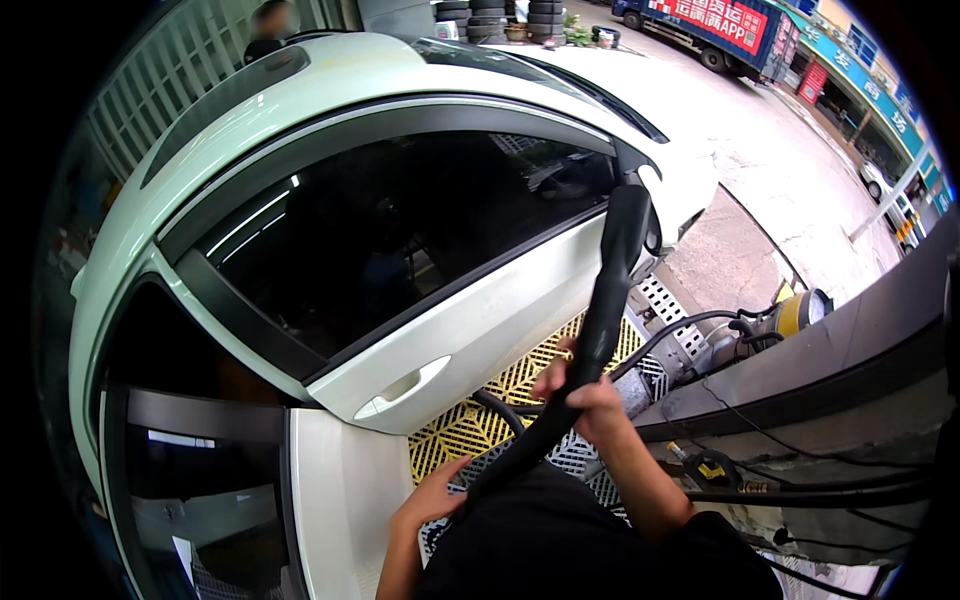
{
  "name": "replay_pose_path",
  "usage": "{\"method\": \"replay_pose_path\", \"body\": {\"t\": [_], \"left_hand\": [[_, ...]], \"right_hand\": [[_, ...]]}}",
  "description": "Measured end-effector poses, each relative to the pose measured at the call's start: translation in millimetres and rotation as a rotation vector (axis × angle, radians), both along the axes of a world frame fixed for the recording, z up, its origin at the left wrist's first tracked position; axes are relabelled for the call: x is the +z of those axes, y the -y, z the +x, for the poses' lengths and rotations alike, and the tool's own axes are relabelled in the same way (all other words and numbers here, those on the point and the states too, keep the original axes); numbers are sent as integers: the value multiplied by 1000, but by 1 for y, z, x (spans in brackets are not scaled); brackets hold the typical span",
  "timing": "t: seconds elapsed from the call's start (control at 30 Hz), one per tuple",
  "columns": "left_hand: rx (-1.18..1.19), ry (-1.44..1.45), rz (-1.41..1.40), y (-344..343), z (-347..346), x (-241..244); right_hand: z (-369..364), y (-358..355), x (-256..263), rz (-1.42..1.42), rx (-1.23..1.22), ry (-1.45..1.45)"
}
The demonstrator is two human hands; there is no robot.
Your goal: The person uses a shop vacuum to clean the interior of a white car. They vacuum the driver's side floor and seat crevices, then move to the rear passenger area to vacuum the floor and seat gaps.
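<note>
A thick black hose with a wide flat nozzle, like a vacuum hose [596, 330], runs up from beside my body to the car's side mirror. My right hand [596, 405] grips its middle, thumb on the near side and fingertips showing beyond it. Lower down, my left hand [431, 495] is at the hose's left edge, fingers extended and apart, not wrapped round it. The white car's front door [480, 322] has a dark window [420, 225] and a white handle [403, 388]. Behind it, the rear door [352, 495] stands open. The nozzle's tip is near the side mirror [651, 199].
Yellow and grey floor grating [502, 382] lies beside the car. A yellow-banded cylindrical machine [799, 311] with hoses stands by a ledge [847, 330] on the right. Cables hang below the ledge. A person [266, 34] is beyond the car; stacked tires [487, 19] and a truck [705, 30] are farther off.
</note>
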State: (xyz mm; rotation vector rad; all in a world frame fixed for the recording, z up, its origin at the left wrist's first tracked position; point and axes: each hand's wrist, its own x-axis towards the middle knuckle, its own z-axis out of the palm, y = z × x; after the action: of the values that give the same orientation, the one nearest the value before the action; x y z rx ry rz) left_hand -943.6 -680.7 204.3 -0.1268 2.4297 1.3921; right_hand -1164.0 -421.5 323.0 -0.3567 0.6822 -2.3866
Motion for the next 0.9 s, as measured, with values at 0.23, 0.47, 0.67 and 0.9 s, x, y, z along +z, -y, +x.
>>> {"method": "replay_pose_path", "body": {"t": [0.23, 0.47, 0.67, 0.9], "left_hand": [[43, -135, 502, -43, -75, 78], [-12, -57, -161, 3, -33, 77], [55, -76, 85, -23, 12, 10], [433, 23, 4, -7, 75, 13]], "right_hand": [[36, 45, -9, 672, 136, -564], [-23, -13, 7, 683, -333, -233], [-29, -40, -116, 915, -190, -86], [16, 35, -145, 651, 202, 142]]}}
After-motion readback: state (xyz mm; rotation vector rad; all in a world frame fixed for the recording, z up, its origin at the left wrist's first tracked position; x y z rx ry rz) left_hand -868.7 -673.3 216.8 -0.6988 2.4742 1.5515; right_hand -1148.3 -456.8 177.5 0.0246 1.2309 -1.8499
